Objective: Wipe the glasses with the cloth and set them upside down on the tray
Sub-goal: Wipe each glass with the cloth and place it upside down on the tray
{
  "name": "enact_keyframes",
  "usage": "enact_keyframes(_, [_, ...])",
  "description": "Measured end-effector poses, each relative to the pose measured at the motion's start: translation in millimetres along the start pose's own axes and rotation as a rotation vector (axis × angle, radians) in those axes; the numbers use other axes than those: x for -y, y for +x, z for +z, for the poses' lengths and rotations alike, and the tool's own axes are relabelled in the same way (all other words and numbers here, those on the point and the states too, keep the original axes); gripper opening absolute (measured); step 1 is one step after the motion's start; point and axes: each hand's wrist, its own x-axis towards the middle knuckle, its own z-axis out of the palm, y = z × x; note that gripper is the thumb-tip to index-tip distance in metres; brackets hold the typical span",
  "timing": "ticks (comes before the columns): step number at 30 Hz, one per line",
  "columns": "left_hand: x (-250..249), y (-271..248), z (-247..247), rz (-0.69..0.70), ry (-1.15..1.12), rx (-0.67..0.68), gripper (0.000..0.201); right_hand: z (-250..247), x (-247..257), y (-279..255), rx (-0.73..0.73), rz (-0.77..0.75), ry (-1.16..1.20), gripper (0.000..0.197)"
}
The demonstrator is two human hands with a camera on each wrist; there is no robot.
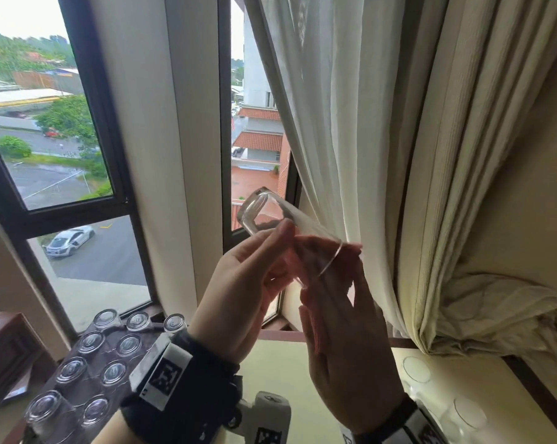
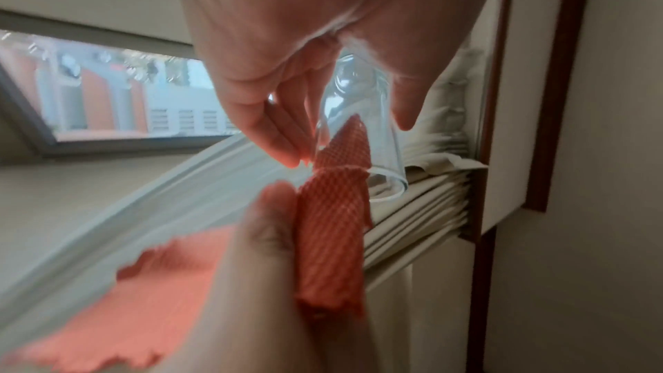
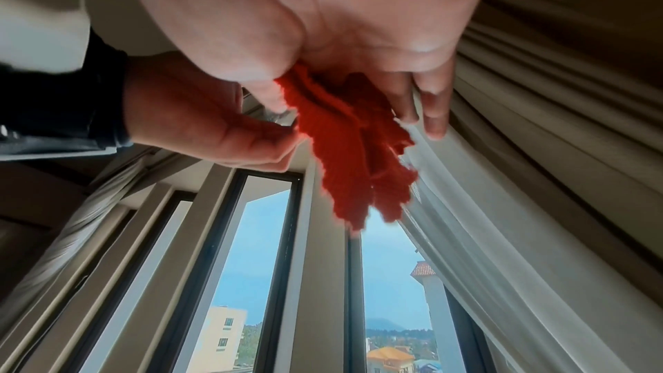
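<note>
Glasses upside down on tray (image 1: 62,354): ten in view. One glass (image 1: 270,219) held aloft. One cloth (image 2: 333,226). Upright glasses on counter (image 1: 286,363) at right: at least two; more unclear. Two hands.

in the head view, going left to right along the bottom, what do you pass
upside-down glasses on the tray → left hand → right hand → upright glasses on the table at the far right
</note>
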Motion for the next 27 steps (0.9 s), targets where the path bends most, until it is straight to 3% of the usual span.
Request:
enact_keyframes(5, [7, 0, -3, -0.041, 0.248, 0.066, 0.037, -3, 9, 6, 0.056, 0.045, 0.109, 0.049])
enact_keyframes(8, [9, 2, -8, -0.125, 0.126, 0.054, 0.037, -11, 12, 11, 0.107, 0.009, 0.169, 0.052])
enact_keyframes(12, [7, 3, -14, -0.196, -0.095, 0.003, 0.04, -19, 11, 10, -0.07, -0.07, 0.235, 0.038])
enact_keyframes(16, [6, 3, -16, -0.196, -0.113, -0.001, 0.048, -16, 2, 5, -0.145, -0.143, 0.175, 0.036])
enact_keyframes(21, [16, 1, -18, -0.157, 0.11, 0.03, 0.04, -5, 2, 0, -0.059, -0.027, 0.182, 0.047])
enact_keyframes(27, [28, -2, -22, -0.127, 0.151, 0.116, 0.026, -8, 6, -3, 0.159, 0.064, 0.347, 0.052])
